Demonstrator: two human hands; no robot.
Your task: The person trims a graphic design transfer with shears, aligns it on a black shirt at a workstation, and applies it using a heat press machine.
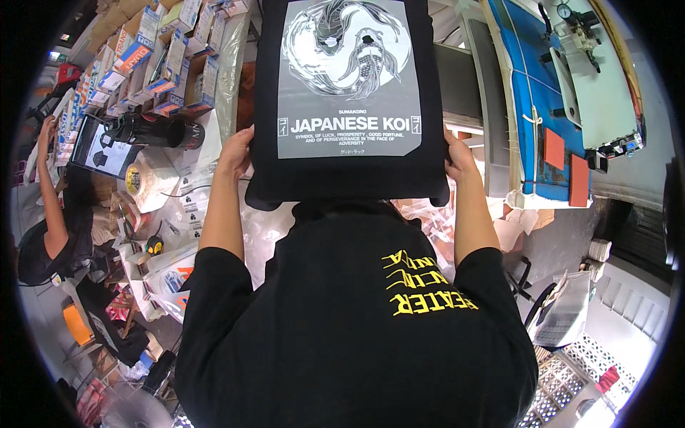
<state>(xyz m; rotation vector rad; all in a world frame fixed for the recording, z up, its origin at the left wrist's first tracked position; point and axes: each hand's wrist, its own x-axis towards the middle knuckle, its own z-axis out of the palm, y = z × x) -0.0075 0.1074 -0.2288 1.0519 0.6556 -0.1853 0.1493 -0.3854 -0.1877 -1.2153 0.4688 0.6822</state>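
A folded black garment (342, 175) with a large grey print of two circling fish and white lettering is held up flat in front of me, near the top centre. My left hand (235, 153) grips its left edge. My right hand (457, 158) grips its right edge. Both forearms rise from the short sleeves of a black T-shirt with yellow print (357, 321), which fills the lower middle of the view. The held garment hides whatever lies directly behind it.
A cluttered table (214, 93) at the left carries rows of small boxes (164, 64), a black cylinder (153, 132), a roll of tape (135, 178) and plastic bags. A person in black (50, 235) sits at the far left. A blue padded board (535, 93) and a white machine (599, 78) stand at the right.
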